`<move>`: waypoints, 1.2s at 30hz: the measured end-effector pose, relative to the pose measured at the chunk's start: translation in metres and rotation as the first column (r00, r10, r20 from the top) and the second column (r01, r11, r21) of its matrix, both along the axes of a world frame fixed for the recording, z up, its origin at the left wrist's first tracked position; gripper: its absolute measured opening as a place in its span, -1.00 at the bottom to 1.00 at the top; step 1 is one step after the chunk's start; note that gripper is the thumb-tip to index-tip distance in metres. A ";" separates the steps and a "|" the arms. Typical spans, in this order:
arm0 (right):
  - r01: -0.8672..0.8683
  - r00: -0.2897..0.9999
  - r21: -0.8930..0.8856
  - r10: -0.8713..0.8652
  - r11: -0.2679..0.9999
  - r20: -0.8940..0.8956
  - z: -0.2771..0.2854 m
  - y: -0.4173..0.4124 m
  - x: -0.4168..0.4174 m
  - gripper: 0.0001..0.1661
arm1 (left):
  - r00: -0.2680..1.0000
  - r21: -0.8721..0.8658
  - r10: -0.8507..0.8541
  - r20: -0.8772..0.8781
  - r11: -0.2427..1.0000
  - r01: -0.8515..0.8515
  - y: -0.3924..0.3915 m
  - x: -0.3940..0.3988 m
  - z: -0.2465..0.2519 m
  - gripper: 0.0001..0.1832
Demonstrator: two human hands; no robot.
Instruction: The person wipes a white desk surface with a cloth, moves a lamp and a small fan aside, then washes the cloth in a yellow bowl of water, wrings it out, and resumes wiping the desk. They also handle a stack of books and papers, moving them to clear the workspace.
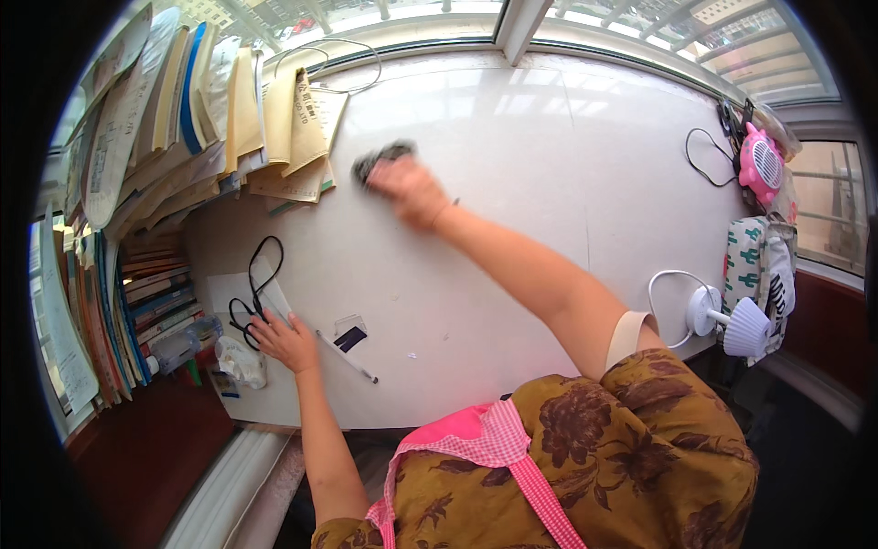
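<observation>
My right hand (410,191) is shut on a dark grey cloth (377,165), pressed to the white tabletop (480,288) beside the paper envelopes; both are blurred. On the left part of the table, my left hand (285,341) lies with its fingers apart over the handles of black scissors (241,316) and white paper (274,295). A black cord loop (281,250) runs up from there. Right of my left hand are a pen (350,358), a small dark rectangular piece (350,339) and a small clear case (351,321).
Envelopes and folders (295,130) are stacked at the upper left, above books (161,288). A plastic bottle (180,346) and a plastic bag (241,360) lie lower left. On the right are a pink fan-like device (761,165), a cactus-print bag (748,254) and a white lamp (746,327). Windows border the far edge.
</observation>
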State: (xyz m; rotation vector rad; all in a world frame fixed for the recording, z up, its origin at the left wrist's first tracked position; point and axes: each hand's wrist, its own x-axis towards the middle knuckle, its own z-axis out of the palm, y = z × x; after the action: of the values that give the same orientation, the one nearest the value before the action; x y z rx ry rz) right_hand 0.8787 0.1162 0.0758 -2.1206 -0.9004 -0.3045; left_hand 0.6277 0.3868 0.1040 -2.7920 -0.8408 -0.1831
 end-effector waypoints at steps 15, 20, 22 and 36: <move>0.235 0.972 -0.089 -0.236 0.968 -0.006 0.006 -0.017 0.049 -0.58 | 0.989 -0.353 -0.145 -0.040 0.928 0.122 0.014 0.074 -0.005 -0.42; -0.188 0.973 -0.006 0.185 0.982 -0.135 0.002 0.079 -0.127 -0.63 | 0.989 -0.256 -0.137 0.048 0.956 0.144 0.043 0.023 -0.021 -0.46; -0.202 0.945 0.172 0.238 0.964 -0.223 0.015 0.078 -0.144 -0.58 | 0.973 -0.260 -0.150 0.173 0.946 0.192 0.041 0.010 -0.012 -0.46; 0.761 0.645 -0.220 -0.748 0.611 0.157 -0.006 -0.310 -0.083 -0.49 | 0.960 -0.422 -0.130 0.249 0.877 0.229 -0.123 -0.150 -0.019 -0.25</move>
State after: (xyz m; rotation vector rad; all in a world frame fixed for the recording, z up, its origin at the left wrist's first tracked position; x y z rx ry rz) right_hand 0.7958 -0.1937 0.0698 -2.6800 0.0203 -0.6982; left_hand 0.4774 0.2635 0.0846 -3.3390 -0.7410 -0.3705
